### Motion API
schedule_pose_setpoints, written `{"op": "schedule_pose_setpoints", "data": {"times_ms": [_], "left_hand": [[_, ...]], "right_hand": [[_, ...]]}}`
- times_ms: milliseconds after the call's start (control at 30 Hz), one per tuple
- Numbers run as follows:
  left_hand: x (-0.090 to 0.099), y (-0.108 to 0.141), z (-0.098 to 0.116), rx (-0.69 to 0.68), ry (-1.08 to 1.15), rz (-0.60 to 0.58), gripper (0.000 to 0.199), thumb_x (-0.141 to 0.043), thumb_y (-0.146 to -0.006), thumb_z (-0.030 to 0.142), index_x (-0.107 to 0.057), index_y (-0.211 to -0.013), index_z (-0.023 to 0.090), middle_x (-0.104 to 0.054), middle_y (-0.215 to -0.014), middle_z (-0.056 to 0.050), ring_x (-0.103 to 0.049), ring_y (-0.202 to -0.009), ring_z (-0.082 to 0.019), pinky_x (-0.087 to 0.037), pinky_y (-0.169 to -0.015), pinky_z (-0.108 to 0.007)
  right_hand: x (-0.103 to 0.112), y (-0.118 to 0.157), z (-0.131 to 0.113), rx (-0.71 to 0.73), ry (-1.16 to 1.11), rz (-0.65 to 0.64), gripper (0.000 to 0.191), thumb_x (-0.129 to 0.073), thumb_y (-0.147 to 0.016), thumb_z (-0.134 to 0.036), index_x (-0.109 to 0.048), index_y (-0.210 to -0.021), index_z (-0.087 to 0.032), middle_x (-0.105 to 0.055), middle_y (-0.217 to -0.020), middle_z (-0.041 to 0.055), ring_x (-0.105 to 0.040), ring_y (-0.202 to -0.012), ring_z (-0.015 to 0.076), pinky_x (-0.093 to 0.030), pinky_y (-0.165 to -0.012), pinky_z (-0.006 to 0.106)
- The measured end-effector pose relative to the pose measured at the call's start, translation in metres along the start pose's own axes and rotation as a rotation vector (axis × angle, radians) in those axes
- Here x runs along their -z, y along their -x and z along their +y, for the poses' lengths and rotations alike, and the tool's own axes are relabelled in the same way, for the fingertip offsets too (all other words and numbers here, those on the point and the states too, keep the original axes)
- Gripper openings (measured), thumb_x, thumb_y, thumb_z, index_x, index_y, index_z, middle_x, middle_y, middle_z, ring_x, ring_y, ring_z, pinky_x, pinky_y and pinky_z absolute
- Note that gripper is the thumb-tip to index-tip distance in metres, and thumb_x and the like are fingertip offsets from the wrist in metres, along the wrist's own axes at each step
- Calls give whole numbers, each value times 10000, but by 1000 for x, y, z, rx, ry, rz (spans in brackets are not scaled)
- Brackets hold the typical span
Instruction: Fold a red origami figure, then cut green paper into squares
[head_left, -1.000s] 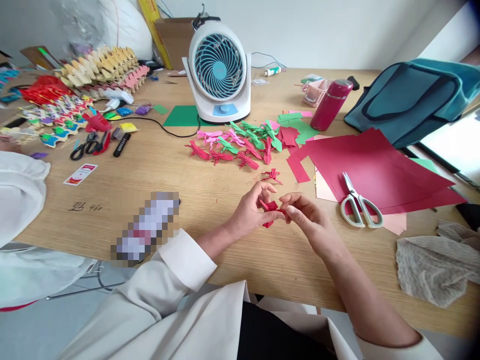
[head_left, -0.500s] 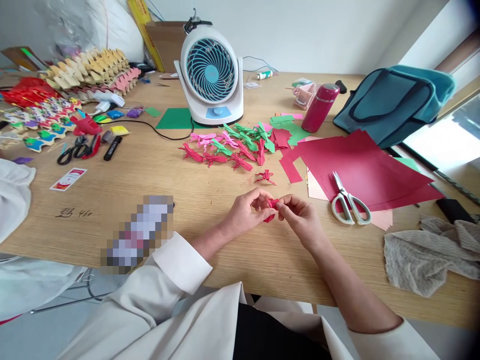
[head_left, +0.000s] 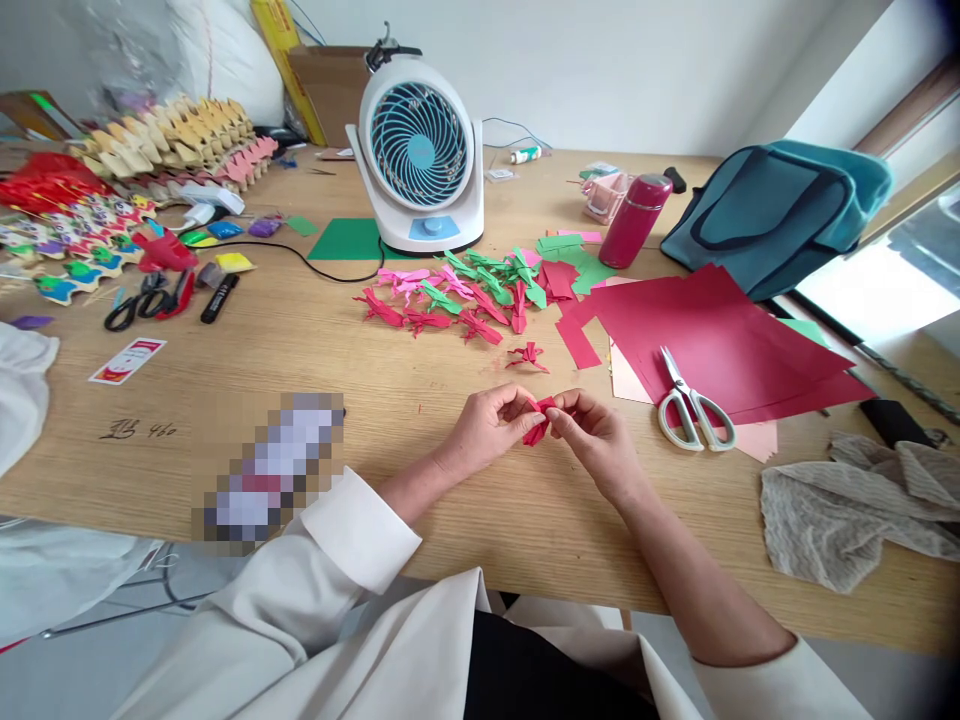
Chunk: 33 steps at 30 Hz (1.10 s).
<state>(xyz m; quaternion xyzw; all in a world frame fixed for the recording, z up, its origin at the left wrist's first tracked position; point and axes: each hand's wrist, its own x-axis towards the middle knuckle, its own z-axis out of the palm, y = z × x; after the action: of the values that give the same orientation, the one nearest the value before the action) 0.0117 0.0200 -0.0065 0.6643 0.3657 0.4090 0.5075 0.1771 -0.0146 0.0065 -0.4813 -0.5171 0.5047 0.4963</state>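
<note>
Between my two hands, just above the table, is a small piece of folded red paper point(head_left: 535, 432). My left hand point(head_left: 491, 425) pinches it from the left with thumb and fingers. From the right, my right hand point(head_left: 596, 435) grips its other side, thumb and forefinger pressed together. The fingers hide part of the folds. A single red folded paper figure point(head_left: 529, 357) lies just beyond my hands. Behind it is a loose pile of folded paper figures point(head_left: 480, 290) in red, pink and green.
White-handled scissors point(head_left: 694, 405) lie on large red paper sheets point(head_left: 720, 345) at the right, near a grey cloth point(head_left: 821, 525). A red flask point(head_left: 636, 222), a teal bag point(head_left: 772, 225) and a white fan point(head_left: 420, 150) stand behind. Black-and-red scissors point(head_left: 142, 305) and a marker point(head_left: 220, 298) lie left.
The fingers of both hands have shifted slightly on the red paper, and more of its flat side shows below them. The view has moved a little to the right.
</note>
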Motion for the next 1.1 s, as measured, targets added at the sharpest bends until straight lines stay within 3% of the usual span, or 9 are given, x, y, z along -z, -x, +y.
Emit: {"op": "schedule_pose_setpoints", "data": {"times_ms": [200, 400, 700, 867, 1100], "left_hand": [[0, -1, 6, -7, 106, 43, 242, -675, -829, 366, -566, -783, 154, -605, -707, 5, -583, -668, -111, -475, -655, -232], [0, -3, 4, 23, 211, -26, 304, -684, -825, 424, -537, -787, 160, -619, -740, 3, -590, -697, -106, -475, -675, -236], [-1, -3, 1, -9, 150, -1, 271, -684, -824, 379, -524, -776, 164, -587, -707, 24, -580, -666, -95, -471, -649, -221], [-1, -2, 1, 27, 256, -12, 312, -716, -800, 408, -531, -784, 157, -584, -731, 18, -586, -695, -99, -474, -683, -231], [5, -1, 12, 87, 422, -125, 326, -746, -784, 408, -625, -901, 129, -625, -835, -29, -597, -755, -119, -479, -747, -266]], "right_hand": [[-1, -3, 8, -88, -111, -86, 320, -774, -727, -491, -647, -800, -207, -688, -785, 22, -607, -716, 151, -503, -697, 291], [-3, -4, 18, -104, -156, -65, 300, -786, -724, -463, -639, -788, -209, -697, -793, 21, -624, -735, 152, -504, -723, 290], [-5, -3, 16, -100, -201, -96, 302, -803, -718, -445, -633, -806, -212, -702, -784, 12, -634, -734, 150, -505, -734, 295], [-4, -3, 14, -105, -225, -99, 267, -819, -712, -420, -666, -790, -216, -698, -761, 3, -624, -733, 147, -494, -745, 286], [3, -3, 13, -143, -276, -128, 211, -841, -697, -375, -712, -788, -235, -716, -777, 2, -626, -791, 160, -485, -809, 287]]}}
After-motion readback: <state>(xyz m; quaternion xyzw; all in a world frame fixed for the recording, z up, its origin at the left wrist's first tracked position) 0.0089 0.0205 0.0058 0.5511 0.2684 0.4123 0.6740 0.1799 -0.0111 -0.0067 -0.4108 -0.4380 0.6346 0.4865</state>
